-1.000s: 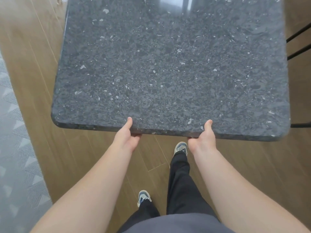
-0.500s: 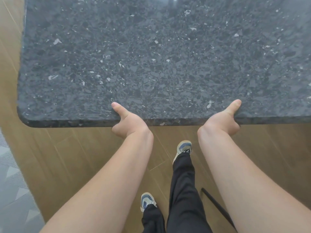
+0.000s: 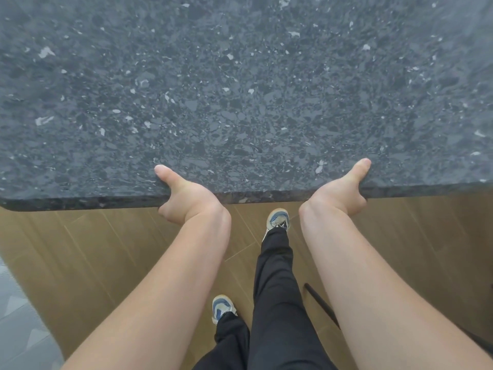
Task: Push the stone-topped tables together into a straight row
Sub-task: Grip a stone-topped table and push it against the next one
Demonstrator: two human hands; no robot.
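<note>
The person is gripping the near edge of the stone surface (image 3: 240, 89) with both hands — the left hand (image 3: 186, 198) and right hand (image 3: 336, 196) are each laying a thumb on top and curling fingers beneath, probably for an even, straight push. The surface is stretching ahead of the hands; no neighbouring table is showing.

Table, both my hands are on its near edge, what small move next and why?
Probably keep pushing straight ahead, evenly. Left hand and right hand both grip the table edge, thumbs on top, so equal force should keep it square. No second table shows yet.
</note>
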